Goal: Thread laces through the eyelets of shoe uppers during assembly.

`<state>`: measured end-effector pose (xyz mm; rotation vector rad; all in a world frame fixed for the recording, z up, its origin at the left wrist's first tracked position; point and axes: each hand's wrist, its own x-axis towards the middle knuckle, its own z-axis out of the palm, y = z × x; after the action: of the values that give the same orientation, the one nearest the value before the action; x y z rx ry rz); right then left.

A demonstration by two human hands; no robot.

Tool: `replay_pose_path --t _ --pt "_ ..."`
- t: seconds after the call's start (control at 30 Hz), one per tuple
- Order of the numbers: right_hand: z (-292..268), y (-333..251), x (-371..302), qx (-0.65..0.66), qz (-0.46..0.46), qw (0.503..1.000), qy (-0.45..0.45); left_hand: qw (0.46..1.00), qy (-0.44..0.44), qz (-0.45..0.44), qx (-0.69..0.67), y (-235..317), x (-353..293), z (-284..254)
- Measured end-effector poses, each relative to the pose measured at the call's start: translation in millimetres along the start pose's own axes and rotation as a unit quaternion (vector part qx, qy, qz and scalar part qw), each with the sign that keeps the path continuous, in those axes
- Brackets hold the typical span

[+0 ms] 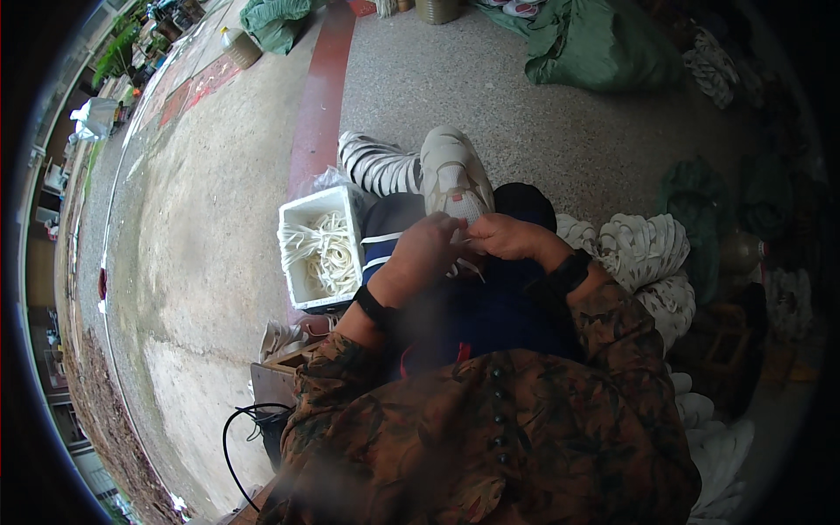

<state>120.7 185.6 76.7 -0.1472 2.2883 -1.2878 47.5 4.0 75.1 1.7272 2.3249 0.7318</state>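
A white sneaker (451,171) rests toe-away on my lap. My left hand (424,249) is closed around the near end of the shoe and a white lace. My right hand (507,234) pinches the thin white lace (477,262) just beside it, fingertips nearly touching the left hand. Both wrists wear dark bands. Beyond the shoe lies a striped white shoe upper (376,166) on the ground.
A white box (293,214) full of white laces stands at my left knee. A pile of white shoe uppers (647,254) lies to my right. Green sacks (604,48) sit further off on the concrete. A black cable (241,429) loops at lower left.
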Motion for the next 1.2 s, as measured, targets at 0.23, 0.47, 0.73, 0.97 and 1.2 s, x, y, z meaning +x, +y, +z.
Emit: replay_pose_path --t 0.23,0.47,0.73,0.97,1.2 --pt "4 13 12 0.093 0.008 0.995 0.045 0.952 0.0 -0.074 -0.298 -13 2 16" --pt "7 19 7 0.083 -0.014 0.991 0.1 0.993 -0.03 -0.041 -0.106 -34 -10 4" --pt "-1 5 21 -0.079 -0.117 0.975 0.17 0.932 0.029 -0.13 -0.336 -19 1 -6" --pt "-25 8 47 -0.198 -0.01 0.941 0.273 0.987 0.106 -0.079 -0.095 -63 8 13" --pt "-19 18 64 -0.297 0.0 0.913 0.279 0.97 0.177 -0.078 -0.147 -75 11 22"
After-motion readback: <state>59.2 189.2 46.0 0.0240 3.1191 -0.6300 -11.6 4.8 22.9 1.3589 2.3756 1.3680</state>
